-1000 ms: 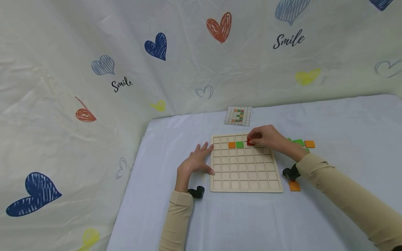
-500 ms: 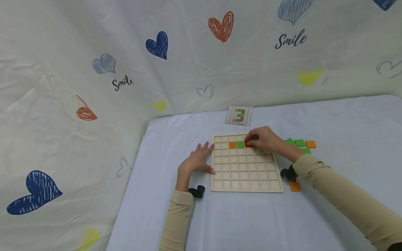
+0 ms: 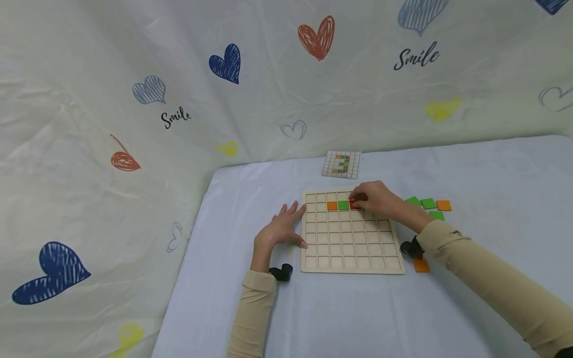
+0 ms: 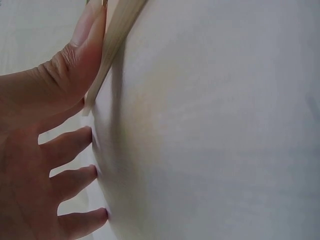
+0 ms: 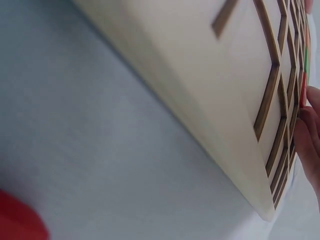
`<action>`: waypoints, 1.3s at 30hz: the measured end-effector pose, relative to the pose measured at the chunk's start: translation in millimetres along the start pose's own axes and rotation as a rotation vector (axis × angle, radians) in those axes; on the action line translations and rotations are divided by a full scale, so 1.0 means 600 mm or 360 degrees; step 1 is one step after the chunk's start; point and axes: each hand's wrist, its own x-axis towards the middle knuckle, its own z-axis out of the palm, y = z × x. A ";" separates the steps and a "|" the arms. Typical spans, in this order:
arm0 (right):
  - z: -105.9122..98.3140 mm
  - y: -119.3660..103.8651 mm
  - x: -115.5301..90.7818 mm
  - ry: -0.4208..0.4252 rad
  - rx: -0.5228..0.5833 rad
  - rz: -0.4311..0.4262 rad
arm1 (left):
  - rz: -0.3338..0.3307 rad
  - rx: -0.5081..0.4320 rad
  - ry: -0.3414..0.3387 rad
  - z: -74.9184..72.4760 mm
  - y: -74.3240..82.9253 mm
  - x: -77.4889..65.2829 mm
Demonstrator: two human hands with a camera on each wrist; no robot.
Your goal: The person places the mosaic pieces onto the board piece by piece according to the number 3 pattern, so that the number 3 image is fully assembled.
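Observation:
A wooden grid board (image 3: pixel 352 237) lies on the table. In its second row sit an orange tile (image 3: pixel 332 206) and a green tile (image 3: pixel 343 205), with a red tile (image 3: pixel 353 204) right beside the green one. My right hand (image 3: pixel 377 196) has its thumb and fingertips on the red tile, pinching it at its cell and covering part of it. At the board's left edge my left hand (image 3: pixel 281 229) rests with fingers spread. Its thumb touches the board's rim in the left wrist view, and the other fingertips (image 4: pixel 85 172) lie on the cloth.
Behind the board lies a pattern card (image 3: pixel 341 164) with a coloured grid design. Right of the board are loose green tiles (image 3: pixel 428 204) and an orange tile (image 3: pixel 444 205). Another orange tile (image 3: pixel 422 266) lies nearer, by a red one partly hidden under the right wrist camera (image 3: pixel 412 247).
My right hand has moved slightly left, bringing the red tile from the right to its cell against the green tile. The left hand has stayed at the board's edge.

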 end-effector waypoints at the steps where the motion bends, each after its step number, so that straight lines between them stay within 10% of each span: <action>1: -0.002 -0.001 -0.002 0.0004 0.0008 0.0005 | 0.0001 0.0000 -0.0003 0.000 0.001 0.000; 39: -0.085 0.092 -0.133 0.0147 -0.0086 0.0186 | -0.0008 -0.0013 0.0019 0.008 0.003 -0.004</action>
